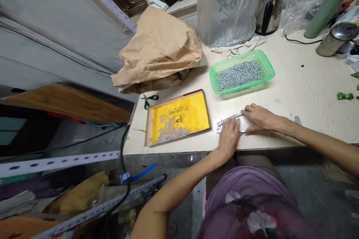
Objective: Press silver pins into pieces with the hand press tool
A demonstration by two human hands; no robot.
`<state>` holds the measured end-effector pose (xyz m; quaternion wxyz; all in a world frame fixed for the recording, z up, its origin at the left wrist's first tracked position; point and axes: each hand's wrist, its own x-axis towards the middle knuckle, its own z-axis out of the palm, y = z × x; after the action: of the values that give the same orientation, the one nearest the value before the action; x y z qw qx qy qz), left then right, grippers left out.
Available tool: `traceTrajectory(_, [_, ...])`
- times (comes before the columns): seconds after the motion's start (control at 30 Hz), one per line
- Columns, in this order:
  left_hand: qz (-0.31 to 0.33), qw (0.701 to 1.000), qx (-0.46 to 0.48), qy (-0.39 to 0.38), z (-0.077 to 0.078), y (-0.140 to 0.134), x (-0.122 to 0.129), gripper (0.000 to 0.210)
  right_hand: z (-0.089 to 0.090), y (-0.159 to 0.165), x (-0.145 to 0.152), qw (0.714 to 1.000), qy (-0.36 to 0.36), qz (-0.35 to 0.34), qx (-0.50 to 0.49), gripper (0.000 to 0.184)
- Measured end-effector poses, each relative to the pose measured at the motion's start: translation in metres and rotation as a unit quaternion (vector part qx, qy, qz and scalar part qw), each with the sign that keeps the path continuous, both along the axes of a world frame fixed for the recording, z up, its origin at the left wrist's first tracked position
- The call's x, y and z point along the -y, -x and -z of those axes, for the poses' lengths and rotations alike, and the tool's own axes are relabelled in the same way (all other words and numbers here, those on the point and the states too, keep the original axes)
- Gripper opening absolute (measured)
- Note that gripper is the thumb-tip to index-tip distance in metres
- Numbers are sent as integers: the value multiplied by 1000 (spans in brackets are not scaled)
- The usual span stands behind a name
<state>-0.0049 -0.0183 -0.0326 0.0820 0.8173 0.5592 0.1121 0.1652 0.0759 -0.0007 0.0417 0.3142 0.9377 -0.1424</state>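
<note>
A flat, silver-grey metal fixture [221,126] with an open frame at its left end lies on the table near the front edge. My left hand [230,134] rests across its middle, fingers pressed together on top. At the right end, my right hand [255,118] grips it with fingers on the far side and thumb on the near side. Both hands cover much of the piece, so its full shape is hidden. Left of it is a shallow tray [206,110] lined in yellow, with loose small metal pins [174,133] gathered toward its near left part.
Behind my hands stands a green plastic basket [241,89] full of similar pins. Scissors [148,99] lie by the tray. A crumpled brown paper bag [162,44], a clear plastic sack [227,11] and a steel kettle [270,9] stand along the back. The table's front edge [179,151] is close.
</note>
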Motion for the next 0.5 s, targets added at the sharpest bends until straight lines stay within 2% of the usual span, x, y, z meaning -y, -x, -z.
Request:
traceTrajectory(0.1, [36, 998, 44, -33, 13, -11, 22, 47, 4, -5, -4, 1000, 1, 16, -4, 27])
traceTrajectory(0.2, [59, 996, 65, -9, 19, -20, 34, 55, 9, -2, -10, 998, -43, 30, -16, 15])
traceTrajectory(0.37, [74, 991, 102, 45, 17, -23, 37, 57, 6, 19, -32, 997, -73, 12, -20, 16])
traceTrajectory(0.43, [65, 990, 111, 54, 14, -22, 36, 59, 0, 33, -30, 996, -84, 7, -15, 16])
traceTrajectory(0.5, [63, 989, 118, 68, 11, -22, 34, 60, -7, 50, -17, 996, -78, -41, -28, 17])
